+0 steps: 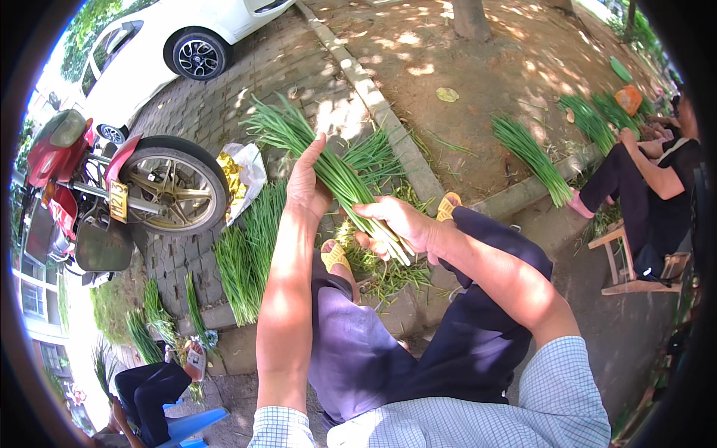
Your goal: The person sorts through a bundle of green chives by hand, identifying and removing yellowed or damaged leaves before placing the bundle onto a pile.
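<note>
1. the right hand (402,222) curls thumb and fingers around the pale stem ends of a green bunch (342,179), which is raised before the knees.
2. the left hand (303,183) supports the leafy part; its fingers are mostly hidden, so their pressure one cannot tell.
3. the step seems to be evening stems; the next move calls for gentle, steady holding.
4. farther, a motorcycle's yellow plate (118,200) bears printed characters; on the white car (153,45), no brand is readable.

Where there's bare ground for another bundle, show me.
Free: soil between curb and tree trunk, around a yellow leaf; paving between white car and curb. Crowded: around the yellow sandals, with green bundles and loose trimmings.
</note>
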The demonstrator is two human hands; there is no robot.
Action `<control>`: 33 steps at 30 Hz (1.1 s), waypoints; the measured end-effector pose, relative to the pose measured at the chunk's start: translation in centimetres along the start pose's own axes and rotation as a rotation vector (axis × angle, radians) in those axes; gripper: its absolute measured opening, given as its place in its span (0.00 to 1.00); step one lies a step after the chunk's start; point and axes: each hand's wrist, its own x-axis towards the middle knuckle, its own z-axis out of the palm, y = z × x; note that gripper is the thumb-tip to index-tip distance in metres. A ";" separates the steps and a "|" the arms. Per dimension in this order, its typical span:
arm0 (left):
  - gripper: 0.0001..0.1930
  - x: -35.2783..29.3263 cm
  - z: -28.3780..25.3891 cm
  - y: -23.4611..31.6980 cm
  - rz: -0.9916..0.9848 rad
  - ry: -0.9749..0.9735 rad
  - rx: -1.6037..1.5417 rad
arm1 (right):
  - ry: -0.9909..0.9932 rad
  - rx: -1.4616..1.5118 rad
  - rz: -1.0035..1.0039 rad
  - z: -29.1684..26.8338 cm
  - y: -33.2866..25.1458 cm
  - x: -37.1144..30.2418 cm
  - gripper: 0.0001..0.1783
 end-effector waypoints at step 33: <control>0.24 -2.5 1.1 -0.5 0.036 -0.487 0.239 | -0.050 0.330 -0.179 -0.6 -0.1 -0.7 0.15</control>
